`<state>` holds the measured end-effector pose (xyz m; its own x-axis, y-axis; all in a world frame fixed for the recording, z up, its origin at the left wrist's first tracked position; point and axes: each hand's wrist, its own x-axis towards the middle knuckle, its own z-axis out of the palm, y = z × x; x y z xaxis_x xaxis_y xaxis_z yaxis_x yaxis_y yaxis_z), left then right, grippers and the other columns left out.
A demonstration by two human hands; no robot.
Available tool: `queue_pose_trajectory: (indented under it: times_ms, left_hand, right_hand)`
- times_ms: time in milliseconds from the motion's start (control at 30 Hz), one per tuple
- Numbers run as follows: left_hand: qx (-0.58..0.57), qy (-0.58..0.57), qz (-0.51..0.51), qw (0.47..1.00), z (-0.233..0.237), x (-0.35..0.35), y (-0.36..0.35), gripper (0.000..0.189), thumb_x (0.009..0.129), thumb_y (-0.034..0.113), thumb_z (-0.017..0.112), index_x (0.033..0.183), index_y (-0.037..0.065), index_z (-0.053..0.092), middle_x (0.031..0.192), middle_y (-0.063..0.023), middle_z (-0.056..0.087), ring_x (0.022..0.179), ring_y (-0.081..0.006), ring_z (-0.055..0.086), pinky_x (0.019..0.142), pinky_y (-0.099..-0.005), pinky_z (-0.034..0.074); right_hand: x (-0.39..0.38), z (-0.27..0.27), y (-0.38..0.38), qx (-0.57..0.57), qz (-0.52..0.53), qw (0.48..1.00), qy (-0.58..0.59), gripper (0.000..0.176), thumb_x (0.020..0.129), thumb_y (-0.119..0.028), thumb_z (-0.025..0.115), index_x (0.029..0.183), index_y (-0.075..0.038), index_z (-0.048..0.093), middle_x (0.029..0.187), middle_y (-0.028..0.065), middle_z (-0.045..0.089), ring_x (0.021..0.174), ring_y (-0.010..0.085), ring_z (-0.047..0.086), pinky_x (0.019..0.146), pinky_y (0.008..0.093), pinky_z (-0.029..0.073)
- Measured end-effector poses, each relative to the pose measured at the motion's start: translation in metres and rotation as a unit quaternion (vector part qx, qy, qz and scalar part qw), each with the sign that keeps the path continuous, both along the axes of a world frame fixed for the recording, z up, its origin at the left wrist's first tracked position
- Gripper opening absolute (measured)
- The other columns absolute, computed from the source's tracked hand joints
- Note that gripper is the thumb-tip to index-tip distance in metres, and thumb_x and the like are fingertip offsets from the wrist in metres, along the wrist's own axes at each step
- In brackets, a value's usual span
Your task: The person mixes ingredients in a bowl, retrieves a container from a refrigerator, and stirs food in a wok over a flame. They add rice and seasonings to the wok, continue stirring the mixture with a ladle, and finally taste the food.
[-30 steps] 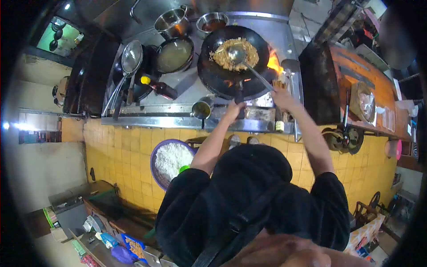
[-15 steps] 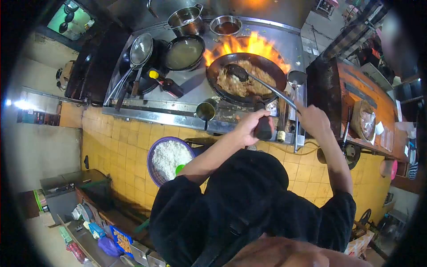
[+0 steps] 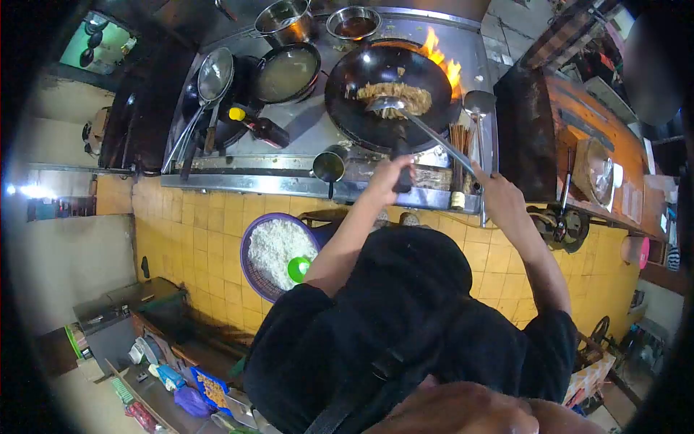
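Observation:
My left hand (image 3: pixel 391 180) is closed around the dark handle of a black wok (image 3: pixel 347 98) on the stove. A heap of brown fried food (image 3: pixel 416 94), perhaps rice, lies across the middle of the wok. My right hand (image 3: pixel 500 200) grips the long metal handle of a ladle (image 3: pixel 390 104), whose rounded head rests in the wok against the near side of the food. Flames (image 3: pixel 441 58) rise at the wok's far right rim. Just right of the wok stand a bundle of thin brown sticks (image 3: pixel 458 145) and another long-handled ladle (image 3: pixel 478 103).
Left of the wok are a pan of cloudy liquid (image 3: pixel 288 74), a bottle with a yellow cap (image 3: pixel 267 132), wire strainers (image 3: pixel 215 74) and a small metal pot (image 3: pixel 330 165). A purple basket (image 3: pixel 253 273) of white rice with a green scoop (image 3: pixel 298 269) stands below the stove edge.
The flames have shrunk from a wide blaze to a patch at the right. The food has gathered into a narrower heap. The ladle head has turned over and shifted, with both hands still gripping.

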<state>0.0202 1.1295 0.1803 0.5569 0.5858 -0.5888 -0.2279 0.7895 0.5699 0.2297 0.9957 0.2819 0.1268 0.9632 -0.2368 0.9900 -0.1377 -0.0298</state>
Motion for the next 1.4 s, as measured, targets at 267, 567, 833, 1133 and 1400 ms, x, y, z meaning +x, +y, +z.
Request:
queue_pose_trajectory:
  times_ms: [267, 567, 833, 1133, 1400]
  left_hand:
    - [-0.039, 0.026, -0.083, 0.995, 0.021, -0.021, -0.038, 0.015, 0.086, 0.014, 0.059, 0.088, 0.003, 0.049, 0.067, -0.0065, 0.053, 0.054, -0.0154, 0.055, 0.048, -0.0311, 0.048]
    - [0.131, 0.038, -0.047, 0.99, -0.128, -0.005, 0.047, 0.016, 0.085, 0.01, 0.06, 0.092, 0.003, 0.048, 0.067, -0.0061, 0.055, 0.051, -0.0136, 0.054, 0.046, -0.0296, 0.049]
    - [0.148, 0.05, -0.061, 0.986, -0.13, -0.005, 0.048, 0.015, 0.085, 0.011, 0.061, 0.09, 0.003, 0.05, 0.07, -0.0068, 0.056, 0.054, -0.0155, 0.055, 0.047, -0.0305, 0.047]
    - [0.107, 0.104, -0.024, 0.989, -0.113, 0.017, 0.044, 0.015, 0.085, 0.013, 0.063, 0.083, 0.001, 0.053, 0.069, -0.0071, 0.059, 0.053, -0.015, 0.056, 0.045, -0.0292, 0.046]
    - [-0.126, -0.088, -0.036, 0.987, 0.065, -0.006, 0.005, 0.014, 0.085, 0.012, 0.062, 0.084, 0.003, 0.051, 0.069, -0.0054, 0.053, 0.06, -0.0139, 0.053, 0.053, -0.0292, 0.047]
  right_hand:
    - [0.043, 0.04, 0.06, -0.121, -0.251, 0.9, 0.336, 0.042, 0.09, -0.021, 0.052, 0.13, -0.013, 0.05, 0.082, 0.0224, 0.063, 0.078, 0.0308, 0.064, 0.069, 0.0385, 0.049]
    - [0.043, 0.004, 0.125, -0.213, -0.162, 0.94, 0.21, 0.038, 0.094, -0.029, 0.045, 0.125, -0.008, 0.051, 0.103, 0.0239, 0.062, 0.086, 0.0357, 0.064, 0.074, 0.0447, 0.052]
    - [0.042, -0.139, 0.146, -0.044, -0.069, 0.969, 0.234, 0.039, 0.091, -0.032, 0.045, 0.119, -0.006, 0.056, 0.107, 0.0221, 0.062, 0.097, 0.0354, 0.061, 0.086, 0.0475, 0.047]
    - [0.002, -0.089, 0.126, -0.028, -0.022, 0.992, 0.123, 0.035, 0.09, -0.03, 0.05, 0.117, -0.006, 0.051, 0.081, 0.0236, 0.063, 0.079, 0.037, 0.064, 0.072, 0.0472, 0.05]
    - [0.026, 0.034, 0.026, -0.007, 0.098, 0.992, -0.085, 0.049, 0.085, -0.015, 0.052, 0.133, -0.016, 0.044, 0.073, 0.0164, 0.062, 0.067, 0.0337, 0.065, 0.057, 0.0426, 0.053]
